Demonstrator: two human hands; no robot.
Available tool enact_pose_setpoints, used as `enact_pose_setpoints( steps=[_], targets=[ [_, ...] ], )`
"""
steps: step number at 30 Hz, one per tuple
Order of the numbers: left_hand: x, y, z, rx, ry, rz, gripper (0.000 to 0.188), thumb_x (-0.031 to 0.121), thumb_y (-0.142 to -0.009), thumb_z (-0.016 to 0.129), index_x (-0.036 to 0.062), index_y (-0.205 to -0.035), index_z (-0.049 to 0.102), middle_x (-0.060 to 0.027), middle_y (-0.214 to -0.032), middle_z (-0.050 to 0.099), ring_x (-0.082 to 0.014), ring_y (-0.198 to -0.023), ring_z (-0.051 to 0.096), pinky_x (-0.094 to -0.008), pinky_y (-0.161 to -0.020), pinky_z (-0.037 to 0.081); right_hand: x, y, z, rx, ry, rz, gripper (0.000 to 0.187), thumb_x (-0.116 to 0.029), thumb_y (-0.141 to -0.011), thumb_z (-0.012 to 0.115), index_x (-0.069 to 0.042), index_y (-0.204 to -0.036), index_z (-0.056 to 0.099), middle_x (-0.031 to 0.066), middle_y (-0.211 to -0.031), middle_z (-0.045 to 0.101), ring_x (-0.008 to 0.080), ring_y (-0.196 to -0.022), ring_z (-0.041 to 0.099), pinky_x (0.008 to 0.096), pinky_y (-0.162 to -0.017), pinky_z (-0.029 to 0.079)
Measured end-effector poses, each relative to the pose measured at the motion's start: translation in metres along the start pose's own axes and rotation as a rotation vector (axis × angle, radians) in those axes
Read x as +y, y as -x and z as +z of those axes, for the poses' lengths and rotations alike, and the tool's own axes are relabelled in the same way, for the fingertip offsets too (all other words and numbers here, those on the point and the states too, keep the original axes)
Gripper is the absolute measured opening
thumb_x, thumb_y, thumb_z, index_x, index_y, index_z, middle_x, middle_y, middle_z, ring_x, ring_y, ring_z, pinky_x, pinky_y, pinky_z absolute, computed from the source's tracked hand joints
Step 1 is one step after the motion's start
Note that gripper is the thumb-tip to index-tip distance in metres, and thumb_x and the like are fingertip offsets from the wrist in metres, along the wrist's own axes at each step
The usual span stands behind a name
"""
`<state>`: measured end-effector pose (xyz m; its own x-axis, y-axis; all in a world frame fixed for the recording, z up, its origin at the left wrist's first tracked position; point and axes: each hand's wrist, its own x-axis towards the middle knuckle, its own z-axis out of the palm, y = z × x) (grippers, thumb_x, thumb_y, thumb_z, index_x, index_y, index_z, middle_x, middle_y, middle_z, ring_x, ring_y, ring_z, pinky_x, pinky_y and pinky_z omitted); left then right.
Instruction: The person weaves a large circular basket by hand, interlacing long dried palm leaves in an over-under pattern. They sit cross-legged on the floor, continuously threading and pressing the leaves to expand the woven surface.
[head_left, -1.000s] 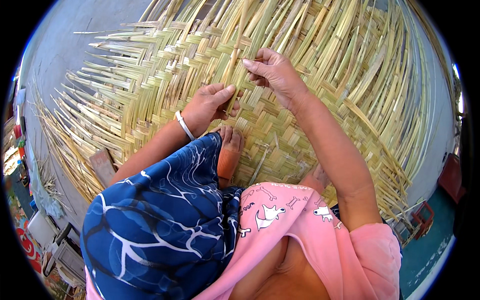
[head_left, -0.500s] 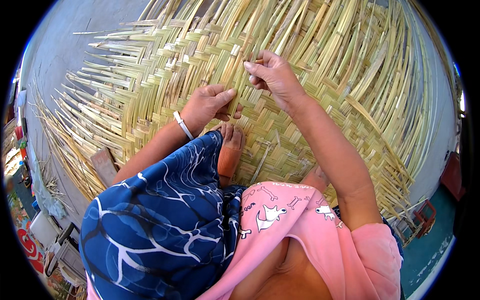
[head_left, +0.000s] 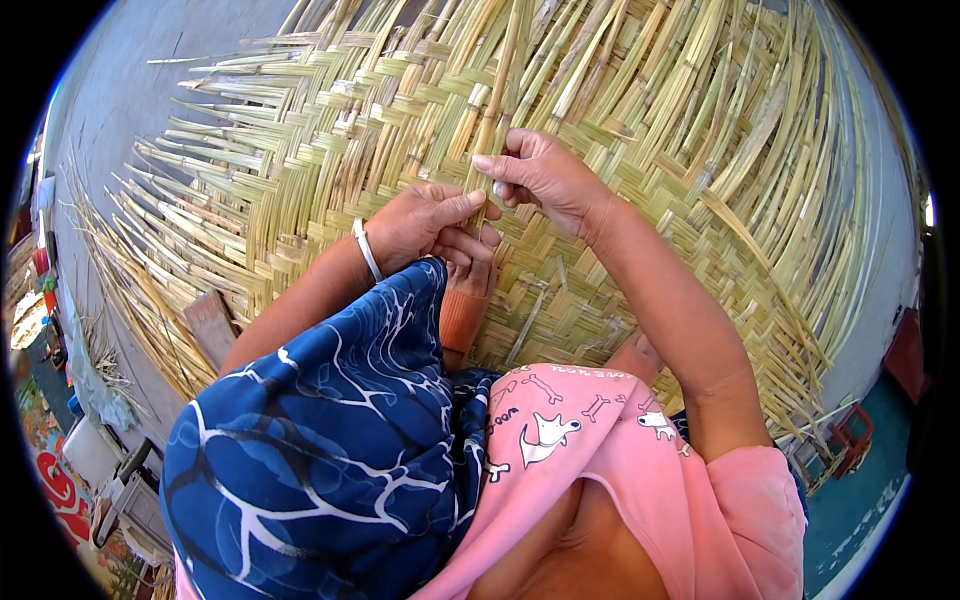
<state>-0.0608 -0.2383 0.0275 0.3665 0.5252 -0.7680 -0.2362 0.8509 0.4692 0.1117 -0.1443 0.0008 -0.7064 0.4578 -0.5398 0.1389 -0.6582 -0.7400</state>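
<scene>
2 hands (head_left: pixel 425 222) (head_left: pixel 552 182) pinch what seems 1 reed strip (head_left: pixel 487 133) over the woven mat (head_left: pixel 575 292).

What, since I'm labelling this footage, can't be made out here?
In the head view:
Right hand: its palm side and any grip there, hidden by its own back.
Woven mat: its near edge, covered by the blue cloth and pink shirt.
Upper strips: their far ends, cut off by the top edge.
</scene>
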Motion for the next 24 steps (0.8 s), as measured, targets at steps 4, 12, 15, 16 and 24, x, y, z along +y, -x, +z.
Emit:
enact_pose_setpoints(
  steps=[4, 12, 15, 16, 24],
  targets=[
    [-0.003, -0.002, -0.003, -0.024, -0.017, 0.022, 0.033, 0.03, -0.094, 0.05, 0.0004, -0.108, 0.057, -0.0124, -0.094, 0.065, -0.017, -0.084, 0.066, -0.0279, -0.071, 0.053, -0.004, -0.002, 0.004, -0.014, 0.071, -0.034, 0.02, -0.024, -0.082, 0.069, -0.006, -0.09, 0.061, -0.0033, -0.069, 0.057, 0.0051, -0.061, 0.052, 0.0192, -0.054, 0.043],
    [0.003, -0.006, -0.015, 0.026, -0.154, 0.15, 0.029, 0.025, -0.094, 0.051, 0.0017, -0.108, 0.06, -0.0136, -0.097, 0.065, -0.0199, -0.087, 0.065, -0.0308, -0.079, 0.052, -0.015, -0.008, 0.008, -0.004, 0.15, -0.053, 0.021, -0.02, -0.082, 0.069, -0.004, -0.093, 0.061, 0.0003, -0.073, 0.059, 0.0071, -0.061, 0.056, 0.0212, -0.055, 0.047],
    [0.004, -0.006, -0.017, 0.026, -0.159, 0.117, 0.028, 0.024, -0.093, 0.053, 0.0014, -0.108, 0.059, -0.0136, -0.095, 0.065, -0.0202, -0.083, 0.066, -0.0284, -0.073, 0.054, -0.016, -0.01, 0.011, -0.063, 0.132, -0.008, 0.022, -0.021, -0.08, 0.07, -0.005, -0.091, 0.061, -0.0009, -0.073, 0.059, 0.0062, -0.063, 0.056, 0.0204, -0.056, 0.046],
    [0.005, -0.004, -0.018, 0.016, -0.161, 0.112, 0.028, 0.024, -0.092, 0.054, 0.0012, -0.108, 0.059, -0.0136, -0.095, 0.065, -0.0202, -0.082, 0.067, -0.0281, -0.071, 0.055, -0.017, -0.011, 0.012, -0.086, 0.127, 0.022, 0.022, -0.021, -0.08, 0.07, -0.005, -0.092, 0.061, -0.0009, -0.073, 0.059, 0.0063, -0.063, 0.056, 0.0204, -0.056, 0.046],
    [0.008, 0.001, -0.032, 0.014, -0.301, 0.143, 0.028, 0.022, -0.09, 0.058, -0.0018, -0.104, 0.061, -0.0131, -0.087, 0.067, -0.0207, -0.073, 0.068, -0.0278, -0.063, 0.056, -0.02, -0.026, 0.013, -0.191, 0.046, 0.2, 0.023, -0.018, -0.078, 0.071, -0.004, -0.093, 0.061, 0.001, -0.077, 0.061, 0.0088, -0.066, 0.059, 0.022, -0.058, 0.05]
  ],
)
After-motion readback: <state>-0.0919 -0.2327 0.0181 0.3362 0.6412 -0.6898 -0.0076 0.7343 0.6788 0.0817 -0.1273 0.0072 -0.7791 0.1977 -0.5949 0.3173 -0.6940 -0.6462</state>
